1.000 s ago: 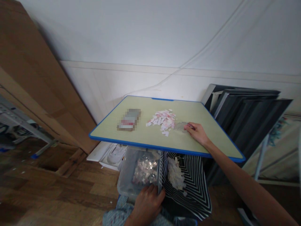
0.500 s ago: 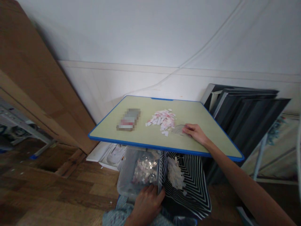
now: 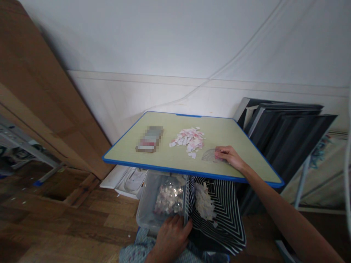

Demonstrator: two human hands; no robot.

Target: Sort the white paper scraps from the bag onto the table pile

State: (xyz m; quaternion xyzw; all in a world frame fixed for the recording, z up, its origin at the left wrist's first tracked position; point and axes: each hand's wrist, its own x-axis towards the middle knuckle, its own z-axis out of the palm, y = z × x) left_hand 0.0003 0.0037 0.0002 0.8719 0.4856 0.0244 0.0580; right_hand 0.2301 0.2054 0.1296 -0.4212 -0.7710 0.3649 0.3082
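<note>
My right hand (image 3: 227,155) is closed on a clear half-round protractor (image 3: 208,155), which lies low over the table top. To the left of the protractor, a pile of small white and pink paper pieces (image 3: 189,138) rests on the pale green table (image 3: 170,160) with a blue edge. Below the table's front edge, my left hand (image 3: 174,233) grips the near rim of a clear plastic bin (image 3: 145,210). Inside that bin are many shiny small packets or pieces (image 3: 170,195).
A blurred-out flat item (image 3: 150,139) lies on the table's left side. Right of the bin, pale scraps (image 3: 205,202) sit on black-and-white striped cloth (image 3: 227,208). Dark panels (image 3: 285,135) lean at right; a tall cardboard box (image 3: 46,95) stands at left. A white box (image 3: 130,182) is on the floor.
My right hand and the protractor have shifted slightly nearer to me and to the right, away from the paper pile. My left hand stays on the bin's rim.
</note>
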